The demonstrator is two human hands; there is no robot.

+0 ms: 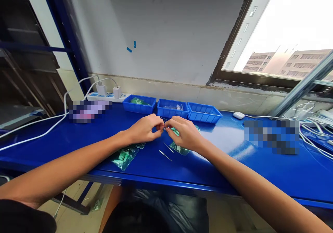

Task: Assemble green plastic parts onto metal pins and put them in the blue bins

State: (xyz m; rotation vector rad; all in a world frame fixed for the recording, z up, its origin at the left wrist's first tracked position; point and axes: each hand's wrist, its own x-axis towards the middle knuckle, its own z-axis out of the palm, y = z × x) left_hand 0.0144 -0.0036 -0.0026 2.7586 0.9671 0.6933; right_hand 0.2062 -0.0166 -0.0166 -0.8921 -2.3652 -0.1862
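My left hand [145, 128] and my right hand [185, 133] meet above the blue table, each with thumb and fingers pinched together. Between the fingertips is something small and thin, mostly hidden, whose kind I cannot make out. Two thin metal pins that look like blind rivets lie on the tabletop just below the hands, a nearer one [165, 155] and a farther one [169, 147]. A clear plastic bag with green pieces [125, 157] lies under my left wrist. Another green-filled bag [181, 150] is partly covered by my right hand.
Behind the hands stand three blue bins: left [139, 108] with green contents, middle [173, 113] with clear bags, right [205, 117] with small dark parts. A power strip [104, 97] with white cables sits at back left. A white earbud case [238, 115] lies at right.
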